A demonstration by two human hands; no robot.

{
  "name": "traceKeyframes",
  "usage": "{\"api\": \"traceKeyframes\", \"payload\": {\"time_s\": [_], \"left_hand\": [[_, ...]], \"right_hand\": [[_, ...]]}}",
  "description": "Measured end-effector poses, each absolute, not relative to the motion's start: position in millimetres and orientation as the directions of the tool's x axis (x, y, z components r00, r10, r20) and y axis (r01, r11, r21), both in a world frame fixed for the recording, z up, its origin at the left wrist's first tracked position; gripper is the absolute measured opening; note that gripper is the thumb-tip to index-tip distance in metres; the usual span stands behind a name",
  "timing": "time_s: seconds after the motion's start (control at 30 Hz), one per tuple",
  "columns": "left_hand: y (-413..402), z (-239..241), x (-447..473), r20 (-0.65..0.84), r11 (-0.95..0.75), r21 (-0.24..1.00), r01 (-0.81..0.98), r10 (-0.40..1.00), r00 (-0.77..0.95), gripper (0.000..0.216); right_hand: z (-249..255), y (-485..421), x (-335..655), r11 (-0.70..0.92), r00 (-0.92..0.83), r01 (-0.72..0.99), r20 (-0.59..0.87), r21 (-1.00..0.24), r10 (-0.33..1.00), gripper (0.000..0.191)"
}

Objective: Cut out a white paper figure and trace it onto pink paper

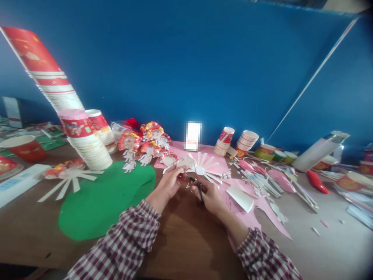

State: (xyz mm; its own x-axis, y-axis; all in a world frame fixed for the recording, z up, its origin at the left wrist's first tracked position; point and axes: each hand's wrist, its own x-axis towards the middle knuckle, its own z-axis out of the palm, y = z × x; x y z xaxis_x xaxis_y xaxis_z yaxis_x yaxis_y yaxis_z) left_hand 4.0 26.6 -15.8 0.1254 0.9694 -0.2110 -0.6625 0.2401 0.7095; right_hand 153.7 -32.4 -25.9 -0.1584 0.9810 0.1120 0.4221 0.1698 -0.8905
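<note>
My left hand (170,181) pinches the edge of a white paper cup cut open into radiating strips (204,168), held just above the brown table (180,237). My right hand (210,194) is closed round the handles of black scissors (198,186), whose blades point up toward the cut cup. Both sleeves are checked red and white. A small cut paper figure (184,162) sits by my left fingertips.
A green paper disc (107,200) lies left of my hands, pink paper sheets (250,210) to the right. Tall leaning stacks of red-and-white paper cups (84,140) stand at the left. Paper dolls (145,146), more cups (246,142), scraps and a white bottle (317,151) line the blue wall.
</note>
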Motion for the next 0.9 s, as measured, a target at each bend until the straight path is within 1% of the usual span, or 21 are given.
{"api": "traceKeyframes", "payload": {"time_s": [0.17, 0.33, 0.53, 0.6, 0.73, 0.9], "left_hand": [[24, -16, 6, -0.231, 0.244, 0.726, -0.643, 0.967, 0.105, 0.011], [17, -21, 12, -0.243, 0.306, 0.758, -0.576, 0.952, 0.186, 0.014], [12, -18, 17, -0.221, 0.313, 0.786, -0.533, 0.948, 0.231, 0.016], [11, -16, 17, -0.222, 0.319, 0.791, -0.522, 0.945, 0.241, 0.016], [10, -14, 17, -0.244, 0.33, 0.793, -0.513, 0.942, 0.23, 0.017], [9, -14, 16, -0.219, 0.311, 0.8, -0.513, 0.948, 0.232, 0.015]], "right_hand": [[-33, -31, 151, 0.158, -0.157, 0.399, 0.102, -0.903, 0.982, 0.028], [-30, -32, 150, 0.151, -0.167, 0.388, 0.092, -0.909, 0.982, 0.028], [-22, -33, 150, 0.077, -0.165, 0.256, 0.035, -0.964, 0.986, 0.029], [-22, -33, 149, 0.064, -0.161, 0.241, 0.025, -0.968, 0.987, 0.029], [-26, -31, 151, 0.078, -0.155, 0.236, 0.042, -0.969, 0.987, 0.026], [-31, -30, 153, 0.118, -0.162, 0.216, 0.083, -0.969, 0.983, 0.024]]}}
